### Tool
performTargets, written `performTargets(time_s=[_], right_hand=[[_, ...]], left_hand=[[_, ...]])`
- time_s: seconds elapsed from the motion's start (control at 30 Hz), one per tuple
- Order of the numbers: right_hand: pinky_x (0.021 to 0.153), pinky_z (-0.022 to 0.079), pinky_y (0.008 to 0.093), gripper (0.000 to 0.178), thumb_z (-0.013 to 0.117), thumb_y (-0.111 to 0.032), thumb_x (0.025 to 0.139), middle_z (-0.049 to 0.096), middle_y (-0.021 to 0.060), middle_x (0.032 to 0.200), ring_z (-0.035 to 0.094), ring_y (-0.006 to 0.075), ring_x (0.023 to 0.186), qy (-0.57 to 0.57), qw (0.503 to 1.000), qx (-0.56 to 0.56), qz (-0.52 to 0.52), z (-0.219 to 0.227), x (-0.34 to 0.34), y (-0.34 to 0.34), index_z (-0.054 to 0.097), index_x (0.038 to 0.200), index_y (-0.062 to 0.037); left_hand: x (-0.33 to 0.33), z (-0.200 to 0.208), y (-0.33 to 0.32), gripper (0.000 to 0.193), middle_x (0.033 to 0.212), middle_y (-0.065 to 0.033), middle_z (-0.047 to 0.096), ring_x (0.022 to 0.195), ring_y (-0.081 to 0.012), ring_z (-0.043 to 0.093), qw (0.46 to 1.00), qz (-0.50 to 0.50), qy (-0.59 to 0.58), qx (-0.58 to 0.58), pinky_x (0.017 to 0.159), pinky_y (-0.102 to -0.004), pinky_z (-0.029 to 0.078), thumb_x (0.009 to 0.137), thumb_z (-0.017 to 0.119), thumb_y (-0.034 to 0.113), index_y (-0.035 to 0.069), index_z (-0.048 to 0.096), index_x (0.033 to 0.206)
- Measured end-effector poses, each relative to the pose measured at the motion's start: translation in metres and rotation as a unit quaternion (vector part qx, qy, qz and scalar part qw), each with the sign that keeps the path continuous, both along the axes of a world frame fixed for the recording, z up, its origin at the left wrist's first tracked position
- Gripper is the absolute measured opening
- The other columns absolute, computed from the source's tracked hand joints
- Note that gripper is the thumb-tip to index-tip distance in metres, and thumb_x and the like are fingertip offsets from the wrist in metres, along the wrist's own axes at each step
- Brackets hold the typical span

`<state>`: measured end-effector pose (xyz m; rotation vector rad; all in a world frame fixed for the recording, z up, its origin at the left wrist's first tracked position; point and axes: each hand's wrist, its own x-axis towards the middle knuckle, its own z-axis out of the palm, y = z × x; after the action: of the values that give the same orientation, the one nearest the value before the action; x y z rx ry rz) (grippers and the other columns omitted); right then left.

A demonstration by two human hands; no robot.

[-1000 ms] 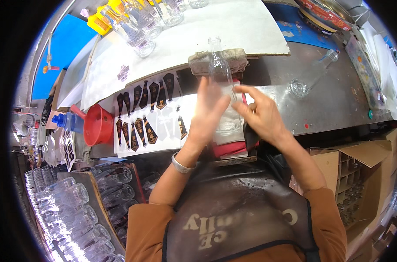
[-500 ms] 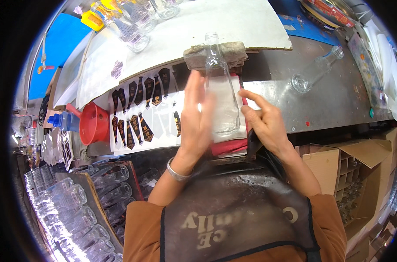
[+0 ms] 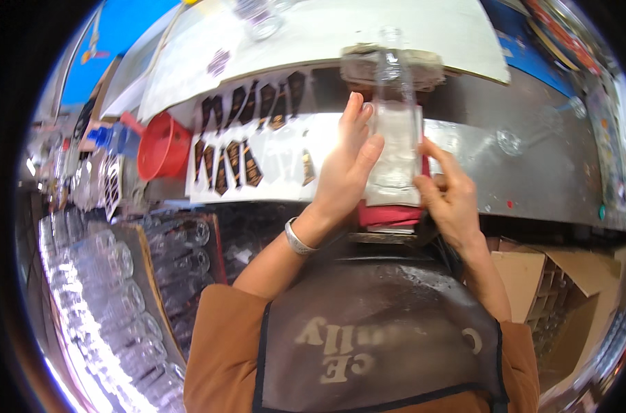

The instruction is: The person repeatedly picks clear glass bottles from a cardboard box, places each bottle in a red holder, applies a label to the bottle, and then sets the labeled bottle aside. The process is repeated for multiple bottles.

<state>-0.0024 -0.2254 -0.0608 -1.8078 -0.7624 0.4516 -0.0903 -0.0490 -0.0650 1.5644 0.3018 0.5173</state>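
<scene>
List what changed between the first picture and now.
The left hand, partly across the bottle a second ago, is now open at its left side. The right hand has shifted along the right side, nearer the base. The camera moved, so the scene sits higher and further right. No new grip shows. Unchanged: the bottle lies with its neck on the cloth roll.

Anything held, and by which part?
Nothing is visibly held: the clear glass bottle lies between the open left hand and half-curled right hand; light contact cannot be told.
</scene>
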Motion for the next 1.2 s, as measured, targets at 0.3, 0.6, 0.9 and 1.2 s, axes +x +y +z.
performTargets(time_s=[0.3, 0.6, 0.9, 1.2], right_hand=[[0.054, 0.044, 0.0199, 0.036, 0.061, -0.011, 0.098, 0.07, 0.0089, 0.112, 0.052, 0.0032, 0.061, 0.095, 0.991, 0.046, -0.08, -0.017, 0.016, -0.033, 0.057, 0.131, 0.0029], [0.055, 0.041, 0.0179, 0.027, 0.061, -0.013, 0.1, 0.072, 0.0066, 0.096, 0.051, 0.0021, 0.063, 0.07, 0.994, 0.057, -0.063, -0.017, 0.011, -0.026, 0.062, 0.122, 0.0034], [0.056, 0.041, 0.0187, 0.023, 0.061, -0.011, 0.098, 0.073, 0.0051, 0.091, 0.053, 0.0018, 0.065, 0.102, 0.987, 0.078, -0.097, -0.014, 0.021, -0.037, 0.066, 0.118, 0.0018], [0.053, 0.041, 0.0225, 0.023, 0.065, -0.011, 0.095, 0.068, 0.005, 0.079, 0.051, 0.0042, 0.058, 0.005, 0.996, 0.054, -0.065, -0.006, 0.03, -0.023, 0.067, 0.115, 0.0006]], left_hand=[[-0.158, -0.049, 0.109, 0.058, 0.153, -0.0238, 0.038, 0.142, -0.0399, 0.035, 0.759, 0.195, 0.212, 0.583, 0.118, -0.0534, 0.022, 0.085, 0.074, 0.023, 0.0, 0.055, 0.135], [-0.185, -0.062, 0.105, 0.039, 0.135, -0.016, 0.06, 0.13, -0.0334, 0.054, 0.822, 0.119, 0.151, 0.537, 0.108, -0.0437, 0.041, 0.082, 0.074, -0.001, 0.003, 0.065, 0.12], [-0.125, -0.009, 0.107, 0.026, 0.122, -0.0152, 0.064, 0.11, -0.0249, 0.066, 0.969, 0.141, 0.116, -0.166, 0.101, -0.0396, 0.052, 0.105, 0.05, 0.021, -0.001, 0.058, 0.116], [0.021, 0.066, 0.021, 0.01, 0.134, -0.0257, 0.059, 0.128, -0.0367, 0.056, 0.906, -0.026, -0.045, 0.419, 0.107, -0.0441, 0.043, 0.085, 0.067, -0.002, 0.0, 0.061, 0.093]])
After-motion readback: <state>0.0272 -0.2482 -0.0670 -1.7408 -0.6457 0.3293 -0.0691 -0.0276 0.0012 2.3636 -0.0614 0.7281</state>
